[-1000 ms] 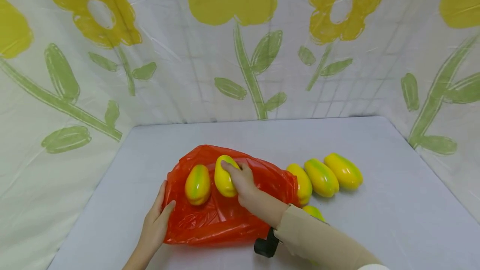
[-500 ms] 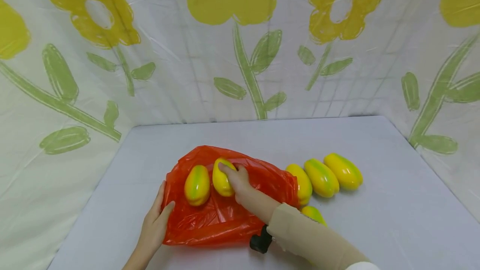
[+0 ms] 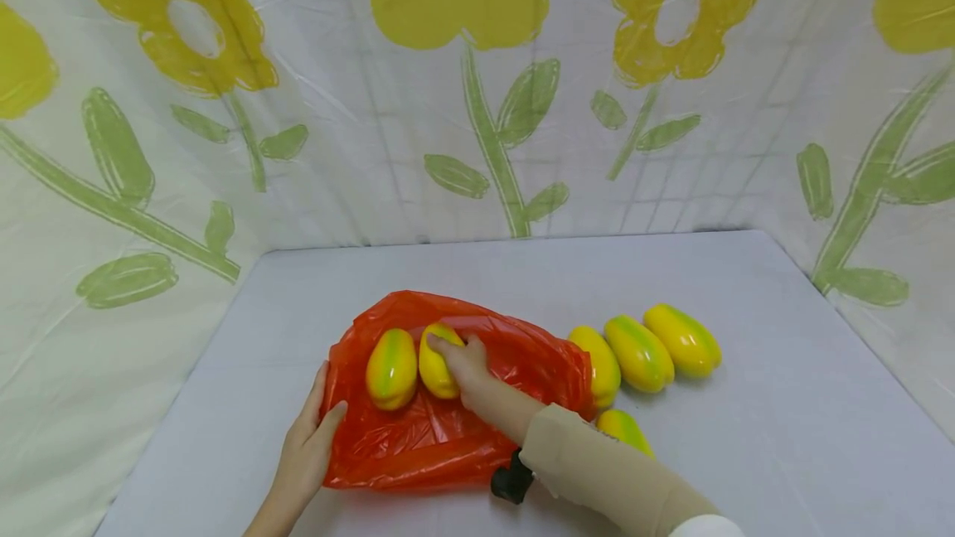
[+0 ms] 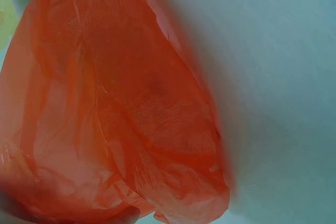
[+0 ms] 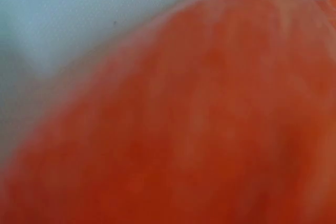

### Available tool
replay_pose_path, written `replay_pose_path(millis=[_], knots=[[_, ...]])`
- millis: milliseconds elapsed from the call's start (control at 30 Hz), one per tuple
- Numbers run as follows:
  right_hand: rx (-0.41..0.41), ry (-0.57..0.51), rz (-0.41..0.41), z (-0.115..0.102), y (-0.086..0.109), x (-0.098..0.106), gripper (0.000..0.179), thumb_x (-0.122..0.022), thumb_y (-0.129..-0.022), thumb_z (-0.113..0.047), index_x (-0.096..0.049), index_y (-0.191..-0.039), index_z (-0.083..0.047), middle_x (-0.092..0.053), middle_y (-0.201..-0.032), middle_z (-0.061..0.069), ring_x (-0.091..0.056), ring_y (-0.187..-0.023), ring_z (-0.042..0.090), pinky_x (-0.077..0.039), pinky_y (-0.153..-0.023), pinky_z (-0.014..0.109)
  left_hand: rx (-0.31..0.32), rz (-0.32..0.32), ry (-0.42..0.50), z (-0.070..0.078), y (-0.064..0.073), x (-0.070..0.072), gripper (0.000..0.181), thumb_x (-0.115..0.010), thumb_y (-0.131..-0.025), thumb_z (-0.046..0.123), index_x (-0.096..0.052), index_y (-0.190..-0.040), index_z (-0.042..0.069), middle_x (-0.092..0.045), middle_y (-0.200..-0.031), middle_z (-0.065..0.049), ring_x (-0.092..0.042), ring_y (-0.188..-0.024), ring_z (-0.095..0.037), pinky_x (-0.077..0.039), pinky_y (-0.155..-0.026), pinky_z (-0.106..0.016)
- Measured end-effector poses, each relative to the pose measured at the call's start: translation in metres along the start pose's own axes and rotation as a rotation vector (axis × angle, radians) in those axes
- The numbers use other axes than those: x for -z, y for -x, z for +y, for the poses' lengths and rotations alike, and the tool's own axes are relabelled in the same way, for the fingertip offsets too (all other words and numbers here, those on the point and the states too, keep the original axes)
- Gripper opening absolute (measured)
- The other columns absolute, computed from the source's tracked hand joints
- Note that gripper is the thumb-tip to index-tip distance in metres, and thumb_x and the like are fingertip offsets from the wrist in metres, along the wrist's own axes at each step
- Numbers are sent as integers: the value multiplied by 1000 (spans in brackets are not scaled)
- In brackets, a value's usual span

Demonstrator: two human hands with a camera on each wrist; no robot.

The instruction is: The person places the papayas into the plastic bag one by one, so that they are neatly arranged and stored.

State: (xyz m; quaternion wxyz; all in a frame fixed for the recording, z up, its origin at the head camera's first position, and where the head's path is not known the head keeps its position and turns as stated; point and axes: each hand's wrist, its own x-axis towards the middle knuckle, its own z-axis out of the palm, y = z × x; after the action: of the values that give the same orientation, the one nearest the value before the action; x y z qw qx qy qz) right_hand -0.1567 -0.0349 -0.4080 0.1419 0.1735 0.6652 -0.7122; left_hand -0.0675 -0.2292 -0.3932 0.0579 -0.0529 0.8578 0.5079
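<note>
A red plastic bag point(image 3: 418, 446) lies spread with its mouth open in the head view. My left hand point(image 3: 304, 442) holds the bag's left edge, thumb on the near side and fingers along the rim. My right hand point(image 3: 468, 370) reaches over the bag and grips a yellow papaya point(image 3: 436, 371), thumb on top of it. A second papaya point(image 3: 391, 370), with a green stripe, lies in the bag just left of the held one. Red plastic point(image 4: 147, 103) fills much of the left wrist view, and blurred red plastic point(image 5: 199, 119) covers most of the right wrist view.
To the right of the bag, several more papayas point(image 3: 639, 353) lie on the white table point(image 3: 791, 404); one papaya point(image 3: 625, 431) is partly behind the right sleeve point(image 3: 604, 466). A black device point(image 3: 512, 479) sits under that wrist. A flower-printed curtain point(image 3: 336, 147) hangs behind.
My right hand has moved slightly left and down with its papaya, closer to the papaya lying in the bag. The left hand stays at the bag's edge.
</note>
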Motion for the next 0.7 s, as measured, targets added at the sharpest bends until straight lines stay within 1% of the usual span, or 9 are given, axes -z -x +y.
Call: replay_pose_path(millis=[133, 400, 533, 700], knots=[[9, 19, 15, 1, 1, -3, 61, -69, -91, -30, -43, -136, 3, -53, -119, 17, -53, -105, 32, -49, -94, 49, 7, 1, 0, 0, 0, 0, 66, -38, -106, 25, 1, -156, 11, -5, -161, -18, -12, -144, -44, -19, -110, -61], [16, 53, 35, 2, 1, -6, 62, -69, -90, -31, -44, -135, 3, -54, -117, 16, -54, -104, 32, -49, -93, 49, 24, 0, 13, 1, 0, 0, 65, -37, -106, 24, 2, -157, 13, -6, -161, -18, -14, -143, -45, -25, -108, -60], [14, 72, 42, 2, 0, -7, 63, -69, -90, -33, -43, -136, 3, -54, -116, 15, -54, -103, 31, -50, -93, 49, 16, 4, 12, 1, 0, 0, 65, -38, -106, 24, 2, -157, 12, -6, -161, -18, -13, -143, -45, -23, -109, -61], [14, 93, 42, 0, -2, -8, 62, -68, -91, -33, -44, -136, 3, -54, -115, 15, -54, -103, 31, -49, -94, 49, 31, 0, 13, 2, 0, 0, 66, -38, -106, 26, 2, -156, 11, -6, -161, -19, -13, -144, -45, -23, -109, -60]])
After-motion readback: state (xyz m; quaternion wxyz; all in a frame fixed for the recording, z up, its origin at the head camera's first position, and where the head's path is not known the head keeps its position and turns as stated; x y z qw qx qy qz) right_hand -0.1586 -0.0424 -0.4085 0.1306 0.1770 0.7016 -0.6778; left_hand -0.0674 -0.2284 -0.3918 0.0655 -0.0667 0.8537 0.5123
